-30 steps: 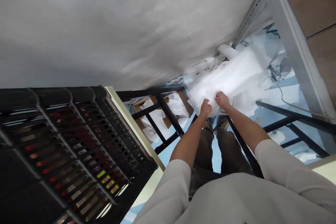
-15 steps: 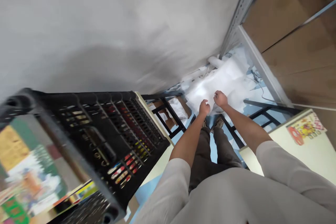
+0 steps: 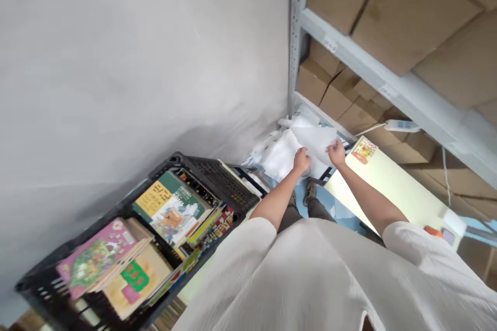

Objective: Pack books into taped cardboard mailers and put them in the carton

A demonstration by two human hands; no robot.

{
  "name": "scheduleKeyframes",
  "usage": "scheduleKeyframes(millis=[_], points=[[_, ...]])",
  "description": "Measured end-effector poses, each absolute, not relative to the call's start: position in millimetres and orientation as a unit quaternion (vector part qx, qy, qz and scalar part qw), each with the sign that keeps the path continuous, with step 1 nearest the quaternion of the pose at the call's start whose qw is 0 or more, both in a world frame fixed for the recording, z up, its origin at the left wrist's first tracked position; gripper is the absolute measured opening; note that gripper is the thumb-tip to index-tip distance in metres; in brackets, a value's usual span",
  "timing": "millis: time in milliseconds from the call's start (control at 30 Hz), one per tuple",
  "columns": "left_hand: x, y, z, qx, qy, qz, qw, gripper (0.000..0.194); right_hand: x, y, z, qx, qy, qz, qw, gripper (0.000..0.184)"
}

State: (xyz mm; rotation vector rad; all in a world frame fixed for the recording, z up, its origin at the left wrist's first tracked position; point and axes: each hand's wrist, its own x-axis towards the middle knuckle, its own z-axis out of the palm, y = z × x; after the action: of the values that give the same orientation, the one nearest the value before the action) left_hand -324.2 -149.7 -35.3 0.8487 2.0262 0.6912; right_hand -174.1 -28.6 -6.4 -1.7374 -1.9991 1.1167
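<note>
A thin white packing sheet stretches between my hands above the floor. My left hand is closed at its near left edge, with the fingertips pinched together. On the other side, my right hand pinches the sheet near its right edge. More white sheeting lies in a crumpled heap beyond and left of my hands. Next to my right hand is the corner of a pale yellow table with a colourful sticker on it.
To the left, a black plastic crate holds several books, including a green-covered book and a pink book. A grey metal shelf with cardboard boxes stands at the right. A power strip hangs there. A bare wall rises ahead.
My view has swung, bringing the books in the crate and the lower shelf boxes into sight. My hands have moved slightly apart, with the white sheet now spread between them.
</note>
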Motion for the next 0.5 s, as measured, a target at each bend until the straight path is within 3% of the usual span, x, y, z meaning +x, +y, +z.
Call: scheduleKeyframes(millis=[233,500], points=[[-261,-156,16,0.483,0.749,0.218,0.398,0.054,-40,-68,30,-0.709,-0.548,0.378,0.232,0.050],[-180,-151,24,0.601,0.678,0.126,0.403,0.062,84,-113,20,-0.785,-0.475,0.335,0.213,0.047]])
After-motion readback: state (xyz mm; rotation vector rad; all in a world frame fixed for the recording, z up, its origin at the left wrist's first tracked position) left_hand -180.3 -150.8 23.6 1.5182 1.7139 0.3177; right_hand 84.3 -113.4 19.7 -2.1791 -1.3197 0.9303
